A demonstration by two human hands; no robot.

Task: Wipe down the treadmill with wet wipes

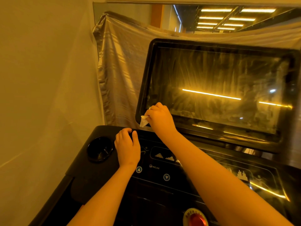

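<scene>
The black treadmill console [91, 175] fills the lower view, with a large dark screen [218, 85] tilted up behind it, streaked with wipe marks. My right hand [160, 117] grips a crumpled white wet wipe [144, 121] at the screen's lower left corner, against the frame. My left hand [127, 147] rests on the console's top edge, fingers curled over it, beside the control panel [156, 170] with its incline arrows.
A round cup holder [100, 149] sits left of my left hand. A red emergency button [196, 219] is at the bottom edge. A wall stands close on the left, and a plastic sheet [117, 69] hangs behind the screen.
</scene>
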